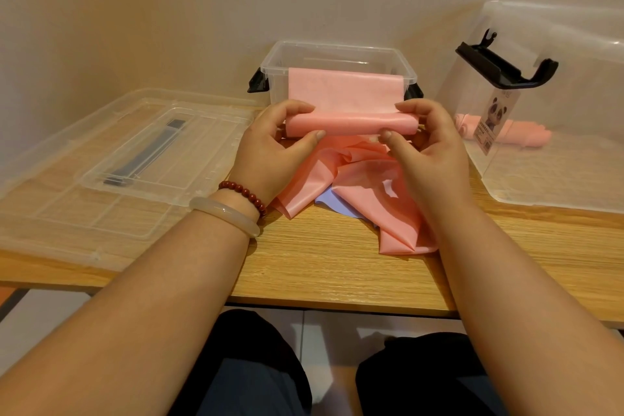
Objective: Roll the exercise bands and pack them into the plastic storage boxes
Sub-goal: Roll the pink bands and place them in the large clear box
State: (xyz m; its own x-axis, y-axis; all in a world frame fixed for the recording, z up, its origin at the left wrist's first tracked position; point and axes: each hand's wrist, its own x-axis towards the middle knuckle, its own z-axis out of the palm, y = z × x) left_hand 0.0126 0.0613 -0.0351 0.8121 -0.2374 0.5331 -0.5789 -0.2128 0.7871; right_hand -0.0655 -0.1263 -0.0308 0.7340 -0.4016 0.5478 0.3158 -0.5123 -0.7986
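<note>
Pink exercise band (351, 123) is part-rolled and held just above the desk (320, 263), w/ left hand (270, 145) & right hand (429, 142) each pinching one end of the roll btwn thumb & curled fingers; its flat unrolled part runs up to the front of the small clear box (337, 54). Under the hands, loose pink bands (364, 186) lie crumpled over a lilac band (332, 204). Big clear box (557, 162) at right holds a rolled pink band (526, 137); clear lid (135, 159) lies flat at left.

Both hands, left hand (277, 142) and right hand (429, 142), gripping half-rolled pink band (351, 123), small clear box (337, 74) behind
</note>
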